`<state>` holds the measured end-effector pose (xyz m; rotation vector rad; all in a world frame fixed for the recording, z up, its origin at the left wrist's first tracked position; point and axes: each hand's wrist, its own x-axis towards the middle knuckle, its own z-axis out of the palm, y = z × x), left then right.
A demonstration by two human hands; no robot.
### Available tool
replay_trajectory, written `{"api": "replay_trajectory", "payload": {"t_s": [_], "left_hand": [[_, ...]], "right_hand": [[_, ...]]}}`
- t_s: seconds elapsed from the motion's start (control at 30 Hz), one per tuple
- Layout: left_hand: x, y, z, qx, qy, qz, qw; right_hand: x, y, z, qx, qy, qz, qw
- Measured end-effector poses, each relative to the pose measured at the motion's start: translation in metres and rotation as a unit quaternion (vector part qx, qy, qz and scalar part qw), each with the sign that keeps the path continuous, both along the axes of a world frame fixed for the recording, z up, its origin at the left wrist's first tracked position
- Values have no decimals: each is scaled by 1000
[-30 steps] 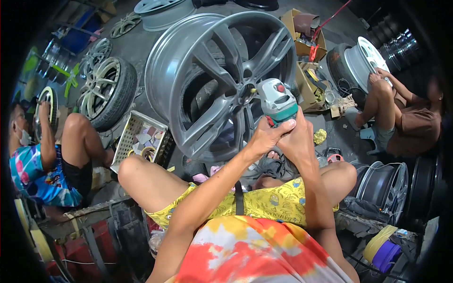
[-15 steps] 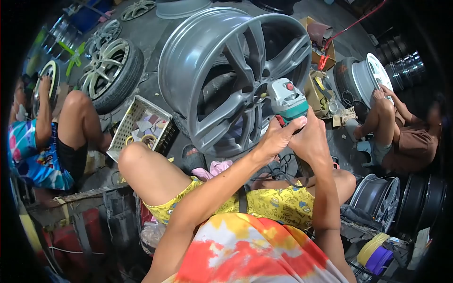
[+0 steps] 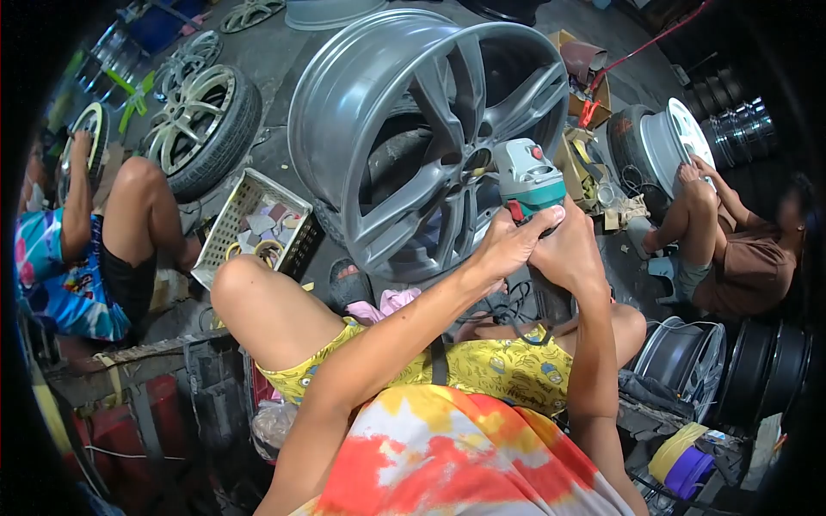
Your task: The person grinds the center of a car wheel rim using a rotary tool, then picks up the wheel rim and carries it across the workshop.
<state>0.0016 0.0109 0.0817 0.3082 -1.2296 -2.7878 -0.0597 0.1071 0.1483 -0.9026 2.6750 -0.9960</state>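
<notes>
A large grey alloy wheel rim (image 3: 366, 95) stands upright before me, its spoked face turned to the right. Both my hands hold an angle grinder (image 3: 527, 172) with a grey head, red button and teal body, at the spokes near the hub. My left hand (image 3: 503, 245) is closed on the tool's left side, with the thumb across it. Around the rear of the body wraps my right hand (image 3: 568, 245). The grinder's working face is hidden, so I cannot tell if it touches the spokes. A dark cord (image 3: 516, 322) loops below my hands.
A cream plastic basket (image 3: 297, 206) with sandpaper scraps and tape rolls stands left of the rim. Cardboard boxes (image 3: 581, 159) sit right. A person (image 3: 69, 275) on the left and another person (image 3: 748, 267) on the right handle other wheels. A tyre (image 3: 228, 138) lies behind the basket.
The grinder has shifted slightly up and to the right against the spokes, both hands still on it. The rim stays in place.
</notes>
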Motion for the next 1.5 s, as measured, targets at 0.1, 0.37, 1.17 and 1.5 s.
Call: {"api": "replay_trajectory", "payload": {"t_s": [0.1, 0.37, 1.17, 1.5], "left_hand": [[-5, -1, 3, -25, -8, 11, 1000], [-20, 0, -21, -62, 41, -9, 997], [-8, 3, -57, -91, 46, -36, 994], [-8, 6, -61, -165, 16, -44, 985]], "right_hand": [[-12, 6, -6, 8, -13, 7, 1000], [-12, 10, -24, -30, -7, -32, 999], [13, 14, -52, -90, -40, -54, 994], [14, 29, -89, -160, -51, -86, 982]]}}
